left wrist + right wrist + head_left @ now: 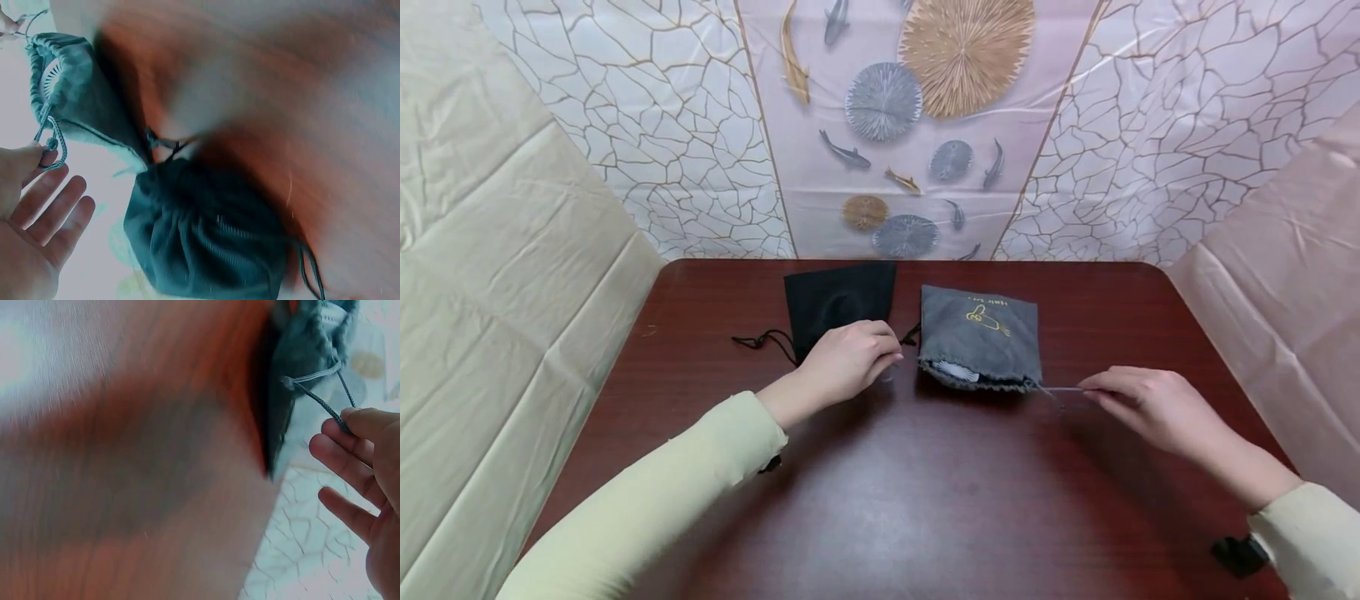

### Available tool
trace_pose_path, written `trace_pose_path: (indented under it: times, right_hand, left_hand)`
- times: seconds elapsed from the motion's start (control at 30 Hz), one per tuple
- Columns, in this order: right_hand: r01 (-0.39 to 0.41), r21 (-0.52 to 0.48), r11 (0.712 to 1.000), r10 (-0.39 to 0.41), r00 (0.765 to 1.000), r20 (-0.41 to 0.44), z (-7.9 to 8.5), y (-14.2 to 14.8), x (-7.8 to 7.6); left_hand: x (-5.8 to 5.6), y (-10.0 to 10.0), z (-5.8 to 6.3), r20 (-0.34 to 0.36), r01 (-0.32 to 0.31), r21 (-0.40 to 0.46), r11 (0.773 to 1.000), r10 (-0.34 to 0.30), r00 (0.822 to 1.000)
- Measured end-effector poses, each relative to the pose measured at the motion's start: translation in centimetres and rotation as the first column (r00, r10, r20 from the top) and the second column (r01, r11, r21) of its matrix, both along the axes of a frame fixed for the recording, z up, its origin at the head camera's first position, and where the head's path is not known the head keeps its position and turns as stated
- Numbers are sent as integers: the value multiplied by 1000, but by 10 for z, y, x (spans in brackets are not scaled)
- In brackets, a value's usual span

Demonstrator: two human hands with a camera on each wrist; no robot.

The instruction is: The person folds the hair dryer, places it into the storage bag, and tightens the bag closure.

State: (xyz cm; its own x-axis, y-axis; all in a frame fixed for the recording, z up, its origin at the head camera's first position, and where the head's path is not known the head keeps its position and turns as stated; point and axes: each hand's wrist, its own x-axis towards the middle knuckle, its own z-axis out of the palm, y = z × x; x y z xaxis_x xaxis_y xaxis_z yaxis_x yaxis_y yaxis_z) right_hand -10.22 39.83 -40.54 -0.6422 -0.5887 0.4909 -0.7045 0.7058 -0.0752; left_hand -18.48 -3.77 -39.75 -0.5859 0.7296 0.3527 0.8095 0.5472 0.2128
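Note:
A grey drawstring pouch (pixel 979 333) with yellow lettering and a small yellow drawing lies on the table, its gathered mouth towards me. Through the partly open mouth shows a white, ribbed thing (pixel 957 371) whose kind I cannot tell. At the pouch's left side my left hand (pixel 850 358) pinches a knotted loop of drawstring (pixel 56 140) between thumb and forefinger, the other fingers loosely spread. My right hand (pixel 1157 404) pinches the opposite drawstring loop (pixel 322 403), pulled out taut to the right.
A black drawstring pouch (pixel 831 300) lies left of the grey one, partly hidden behind my left hand, with its black cord (pixel 763 338) trailing left. Both rest on a dark red-brown wooden table (pixel 955 500). Patterned cloth (pixel 700 125) hangs behind the table.

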Motion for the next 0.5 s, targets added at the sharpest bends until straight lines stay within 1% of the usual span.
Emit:
trace_pose_path:
  times: [0.13,0.23,0.37,0.5]
  right_hand:
    - [19,4,1000,-19,1000,-25,13,14,0]
    - [55,12,998,-54,998,-34,20,25,1]
    - [101,38,994,-99,993,-63,21,42,4]
    - [125,77,989,-119,990,-80,17,56,6]
  left_hand:
    - [-6,-9,9,-26,-42,15,999,42,999]
    - [-10,-17,13,-43,-64,32,997,66,997]
    - [-12,-26,15,-54,-75,38,996,77,996]
    - [-13,-37,14,-45,-95,28,995,96,994]
